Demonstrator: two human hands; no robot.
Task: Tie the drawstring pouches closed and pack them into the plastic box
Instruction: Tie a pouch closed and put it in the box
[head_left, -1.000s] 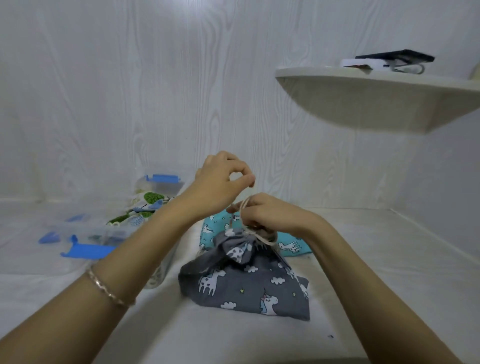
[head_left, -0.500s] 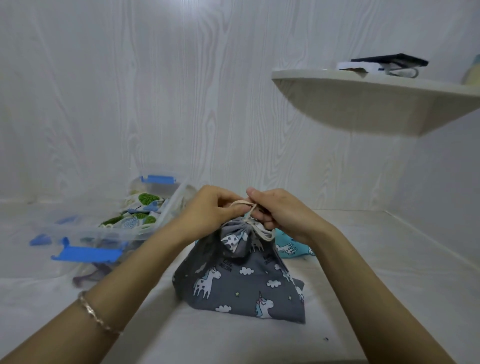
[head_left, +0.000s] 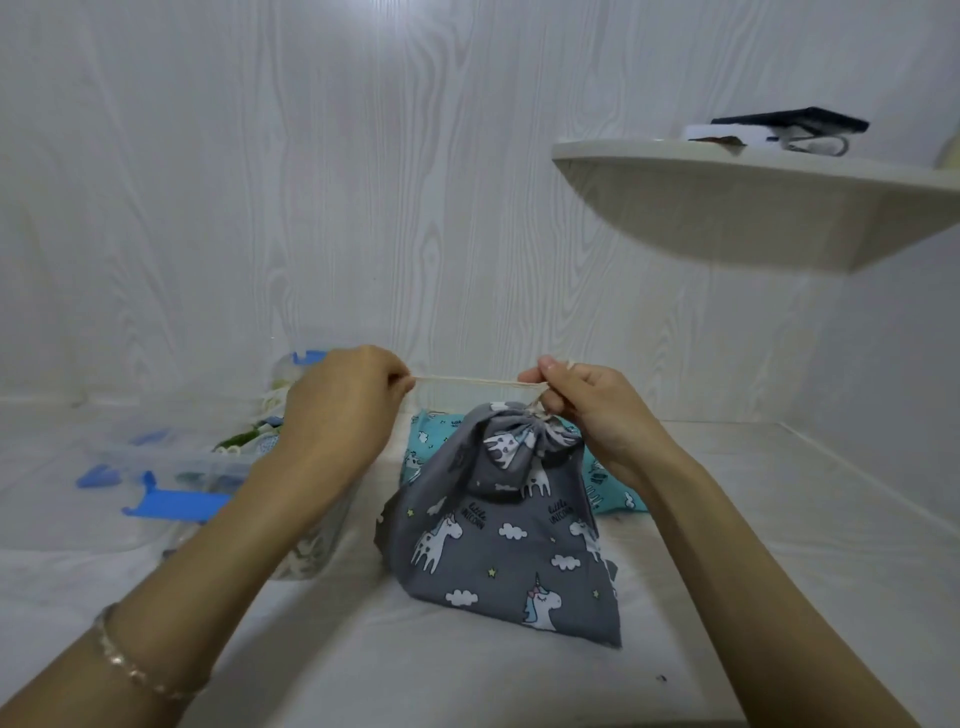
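grey unicorn-print fabric pouch (head_left: 506, 540): cream cord (head_left: 467, 381) now pulled taut btwn left hand (head_left: 343, 410) & right hand (head_left: 582, 405), both pinched shut on it; hands were together 0.5 s ago; knot being tightened.

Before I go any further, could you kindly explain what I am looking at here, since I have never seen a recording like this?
There is no machine. A person wears a wide-angle camera on the head, looking forward and down, so the two bare arms reaching in from the bottom are their own. The one picture comes from that camera. The left hand and the right hand each pinch the cream drawstring, which stretches taut between them. It closes the gathered neck of a grey unicorn pouch standing on the white surface. A teal pouch lies just behind it. To the left stands a clear plastic box with blue clips, with some patterned fabric inside. A corner shelf on the wall carries a few small items.
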